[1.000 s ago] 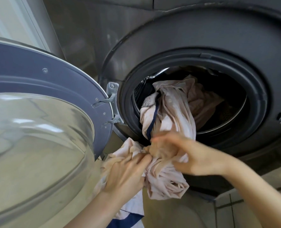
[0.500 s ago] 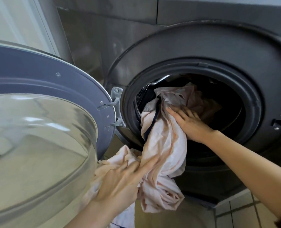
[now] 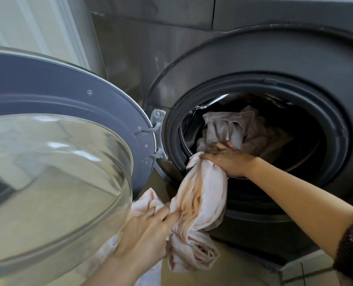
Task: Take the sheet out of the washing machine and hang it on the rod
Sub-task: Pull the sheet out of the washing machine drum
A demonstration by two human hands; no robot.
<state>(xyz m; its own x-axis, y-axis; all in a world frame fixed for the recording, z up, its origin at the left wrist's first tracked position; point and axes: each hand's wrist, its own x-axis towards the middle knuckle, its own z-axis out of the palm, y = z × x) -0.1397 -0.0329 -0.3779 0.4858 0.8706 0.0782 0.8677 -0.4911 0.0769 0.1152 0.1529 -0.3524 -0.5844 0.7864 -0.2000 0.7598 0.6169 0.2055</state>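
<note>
Our right hand (image 3: 227, 159) clenches the crumpled, soft pink sheet (image 3: 202, 195) at the drum's (image 3: 194, 122) seven o'clock; our left hand (image 3: 144, 234) bunches its folds.

A single head-worn wide-angle camera looks forward and down from close range, facing the washer (image 3: 274, 65) front. The open door (image 3: 53, 172) fills the left near the lens; the drum opening (image 3: 258, 141) sits right of centre. Both forearms enter from the bottom edge. Straight lines bow toward the edges.
</note>
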